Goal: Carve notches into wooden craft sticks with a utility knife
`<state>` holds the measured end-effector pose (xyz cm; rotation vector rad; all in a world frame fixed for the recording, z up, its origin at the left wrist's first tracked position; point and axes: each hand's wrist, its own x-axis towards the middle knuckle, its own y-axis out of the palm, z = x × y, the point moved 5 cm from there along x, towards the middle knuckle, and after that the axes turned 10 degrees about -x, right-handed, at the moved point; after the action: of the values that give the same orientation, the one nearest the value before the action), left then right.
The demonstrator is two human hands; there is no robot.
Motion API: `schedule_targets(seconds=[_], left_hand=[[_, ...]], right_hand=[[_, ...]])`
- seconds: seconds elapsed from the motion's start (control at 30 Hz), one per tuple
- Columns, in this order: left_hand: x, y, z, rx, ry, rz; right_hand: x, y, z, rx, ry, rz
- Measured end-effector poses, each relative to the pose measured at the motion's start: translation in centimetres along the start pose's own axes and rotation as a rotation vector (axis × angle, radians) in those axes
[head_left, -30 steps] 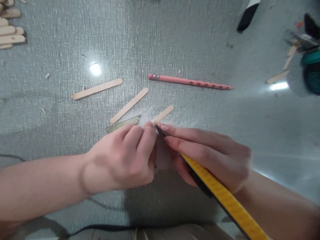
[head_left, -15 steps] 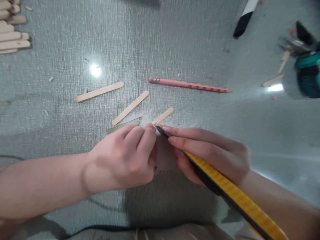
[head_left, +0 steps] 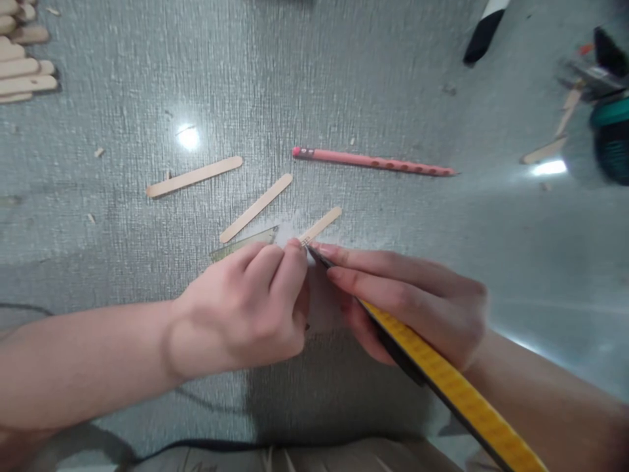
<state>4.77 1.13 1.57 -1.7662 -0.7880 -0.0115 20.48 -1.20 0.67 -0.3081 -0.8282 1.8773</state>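
Tabletop (head_left: 393,85): under pencil (head_left: 373,161)
Loose sticks (head_left: 195,177): left of pencil
Left hand (head_left: 250,305): clenched on marked stick (head_left: 323,224), partly hiding it
Right hand (head_left: 417,301): gripping yellow cutter (head_left: 442,375)

On the table (head_left: 393,92), gripped stick (head_left: 323,223) between left hand (head_left: 250,305) and right hand (head_left: 417,301); knife (head_left: 445,377) in right hand. Behind, pencil (head_left: 373,160). To the left, middle stick (head_left: 256,208), then outer stick (head_left: 195,176). Before middle stick, triangle (head_left: 246,242), partly covered by left hand. Back left, stick pile (head_left: 24,69); back right, marker (head_left: 486,33); far right, broken sticks (head_left: 545,151).
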Motion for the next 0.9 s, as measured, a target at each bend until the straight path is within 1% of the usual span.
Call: schedule_targets(seconds=[0.1, 0.23, 0.3, 0.37, 0.43, 0.47, 0.53, 0.57, 0.6, 0.67, 0.73, 0.8, 0.83, 0.9], left_hand=[[0.0, 0.1, 0.1, -0.002, -0.016, -0.010], [0.1, 0.2, 0.2, -0.021, -0.021, -0.001], [0.0, 0.1, 0.2, -0.022, -0.019, -0.015], [0.0, 0.0, 0.2, -0.018, -0.015, -0.026], [0.1, 0.0, 0.2, -0.014, -0.009, -0.013], [0.1, 0.0, 0.2, -0.012, -0.003, 0.002], [0.2, 0.0, 0.1, -0.009, 0.003, 0.017], [0.2, 0.1, 0.1, -0.013, 0.001, 0.022], [0.3, 0.1, 0.1, -0.019, -0.005, 0.014], [0.3, 0.0, 0.2, -0.039, -0.038, -0.014], [0.2, 0.0, 0.3, -0.042, -0.060, -0.035], [0.2, 0.0, 0.2, -0.019, -0.050, -0.025], [0.1, 0.1, 0.2, 0.000, -0.034, -0.014], [0.1, 0.2, 0.1, 0.032, -0.011, 0.008]], right_hand=[[-0.1, 0.0, -0.4, 0.001, -0.026, -0.056], [0.2, -0.3, -0.3, -0.166, -0.045, -0.125], [0.4, -0.3, -0.1, -0.188, -0.033, -0.103], [0.5, -0.3, 0.1, -0.183, 0.009, -0.055], [0.5, -0.2, 0.1, -0.135, 0.036, -0.011], [0.5, -0.1, 0.2, -0.107, 0.020, -0.004], [0.5, -0.2, 0.5, -0.082, -0.028, -0.018], [0.6, -0.2, 0.5, -0.109, -0.035, -0.032], [0.7, -0.2, 0.4, -0.150, 0.001, -0.035], [0.9, -0.3, 0.4, -0.193, 0.019, -0.043], [1.1, -0.3, 0.7, -0.195, -0.025, -0.056], [1.1, -0.2, 0.9, -0.166, -0.057, -0.065], [1.1, -0.1, 0.8, -0.121, -0.043, -0.056], [1.1, 0.2, 0.4, 0.048, 0.019, -0.007]])
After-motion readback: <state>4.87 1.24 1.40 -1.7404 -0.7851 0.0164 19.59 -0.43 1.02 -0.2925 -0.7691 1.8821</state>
